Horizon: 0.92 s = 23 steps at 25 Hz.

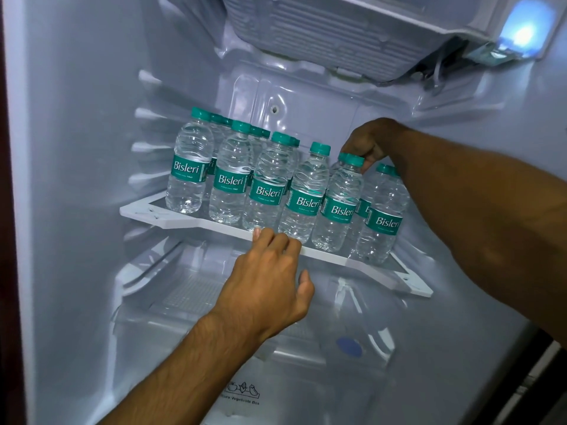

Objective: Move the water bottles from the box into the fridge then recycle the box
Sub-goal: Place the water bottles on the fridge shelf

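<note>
On shelf (pixel 171 221) | right hand (pixel 365 142) pinches bottle (pixel 340 207) | left hand (pixel 270 277) holds shelf

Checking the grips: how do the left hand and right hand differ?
The left hand curls over the shelf edge, in front; the right hand reaches deeper, pinching a bottle by its cap. Left is lower, right higher. Both are inside the fridge.
</note>
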Each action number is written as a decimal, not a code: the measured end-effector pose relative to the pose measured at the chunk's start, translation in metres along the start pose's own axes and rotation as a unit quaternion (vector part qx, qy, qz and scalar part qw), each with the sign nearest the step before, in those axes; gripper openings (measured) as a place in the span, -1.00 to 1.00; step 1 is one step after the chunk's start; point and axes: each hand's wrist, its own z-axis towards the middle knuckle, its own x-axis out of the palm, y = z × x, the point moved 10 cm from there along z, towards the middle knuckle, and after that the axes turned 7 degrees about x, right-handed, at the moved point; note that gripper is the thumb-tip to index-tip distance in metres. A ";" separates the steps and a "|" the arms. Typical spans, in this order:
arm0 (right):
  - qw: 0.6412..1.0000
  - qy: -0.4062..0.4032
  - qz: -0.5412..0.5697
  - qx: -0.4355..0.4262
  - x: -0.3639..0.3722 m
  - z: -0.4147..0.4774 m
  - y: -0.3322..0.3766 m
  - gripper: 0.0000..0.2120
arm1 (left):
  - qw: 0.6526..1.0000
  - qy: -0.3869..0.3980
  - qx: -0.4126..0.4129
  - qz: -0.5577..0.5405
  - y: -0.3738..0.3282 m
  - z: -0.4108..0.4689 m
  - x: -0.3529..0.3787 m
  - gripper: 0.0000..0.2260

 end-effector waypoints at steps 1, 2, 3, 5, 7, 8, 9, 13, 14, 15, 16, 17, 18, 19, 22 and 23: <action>1.000 0.000 0.004 -0.001 -0.001 0.000 0.000 -0.68 | 1.000 0.002 -0.002 0.000 0.000 0.000 0.000 -0.61; 1.000 -0.001 0.007 0.000 -0.002 -0.001 0.000 -0.69 | 1.000 0.005 -0.003 -0.001 0.001 0.000 0.001 -0.60; 1.000 0.000 0.011 0.001 -0.002 -0.001 -0.001 -0.69 | 1.000 0.009 -0.005 -0.002 0.001 0.000 0.001 -0.60; 1.000 0.014 0.022 0.009 0.001 -0.001 -0.005 -0.67 | 1.000 0.016 -0.005 -0.003 0.001 0.001 0.002 -0.59; 0.999 0.030 0.042 0.010 0.004 -0.005 -0.005 -0.75 | 1.000 0.024 -0.007 -0.005 0.001 0.000 0.003 -0.59; 0.998 0.027 0.050 0.005 0.002 -0.008 -0.005 -0.79 | 1.000 0.028 -0.008 -0.005 0.002 0.000 0.003 -0.58; 0.999 0.018 0.051 0.001 -0.001 -0.009 -0.004 -0.79 | 0.999 0.031 -0.008 -0.004 0.002 -0.001 0.002 -0.58; 0.993 -0.102 0.033 -0.045 -0.031 -0.018 0.004 -0.49 | 0.999 0.042 -0.004 0.004 0.000 0.001 0.000 -0.61; 0.987 -0.144 0.028 -0.063 -0.038 -0.025 0.010 -0.48 | 0.999 0.046 -0.006 -0.001 0.000 0.002 0.000 -0.61; 0.979 -0.187 0.022 -0.076 -0.045 -0.034 0.015 -0.46 | 0.999 0.052 -0.009 -0.011 0.001 0.003 0.001 -0.61; 0.970 -0.230 0.013 -0.083 -0.050 -0.046 0.018 -0.42 | 0.998 0.060 -0.009 -0.020 0.003 0.003 0.001 -0.61; 0.959 -0.271 0.000 -0.083 -0.054 -0.059 0.021 -0.37 | 0.997 0.072 -0.007 -0.026 0.005 0.003 0.001 -0.60; 0.948 -0.308 -0.015 -0.078 -0.056 -0.072 0.024 -0.33 | 0.996 0.085 -0.003 -0.028 0.007 0.002 0.001 -0.57; 0.937 -0.340 -0.025 -0.072 -0.055 -0.086 0.026 -0.32 | 0.995 0.099 0.001 -0.027 0.009 -0.001 0.001 -0.52; 0.907 -0.417 -0.011 -0.067 -0.041 -0.137 0.028 -0.51 | 0.993 0.118 0.022 0.017 0.011 -0.013 -0.007 -0.38; 0.888 -0.452 0.009 -0.080 -0.035 -0.160 0.030 -0.61 | 0.992 0.120 0.026 0.040 0.011 -0.017 -0.010 -0.35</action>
